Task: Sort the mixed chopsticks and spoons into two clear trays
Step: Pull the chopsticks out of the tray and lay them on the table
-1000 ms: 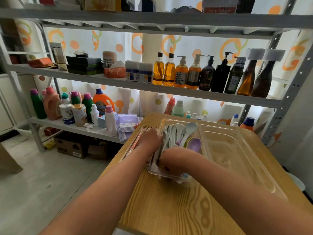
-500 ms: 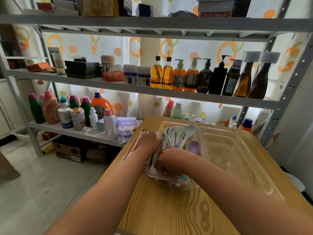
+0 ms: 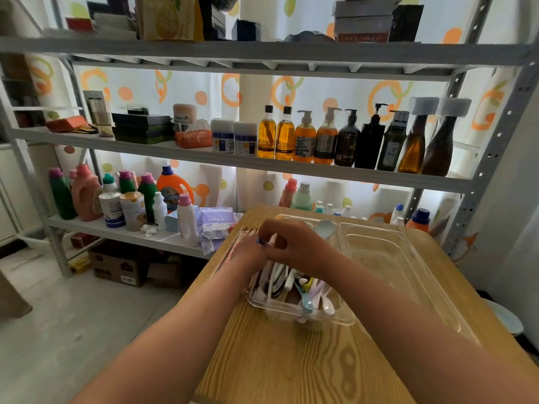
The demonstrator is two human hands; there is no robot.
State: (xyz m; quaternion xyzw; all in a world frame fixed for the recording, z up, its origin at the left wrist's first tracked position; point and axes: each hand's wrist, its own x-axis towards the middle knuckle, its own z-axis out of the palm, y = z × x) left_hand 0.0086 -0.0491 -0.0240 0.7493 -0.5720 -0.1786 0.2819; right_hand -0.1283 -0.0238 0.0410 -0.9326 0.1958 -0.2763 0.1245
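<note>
Wooden table (image 3: 291, 360) | left hand (image 3: 248, 255) pinches blue-tipped utensil (image 3: 260, 242); right hand (image 3: 294, 243) curled beside it, grip unclear | spoon tray (image 3: 335, 319) directly beneath, handles running near–far | chopstick tray (image 3: 222, 258) left, nearer left hand

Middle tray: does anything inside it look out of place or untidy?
Yes. The spoons in the middle clear tray lie jumbled, handles crossing at the near end; one pale blue spoon pokes up at the far end. Nothing looks spilled.

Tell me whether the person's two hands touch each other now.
Touching. In the head view the curled fingers of the right hand meet the left hand, which pinches a small blue piece; no gap shows.
</note>
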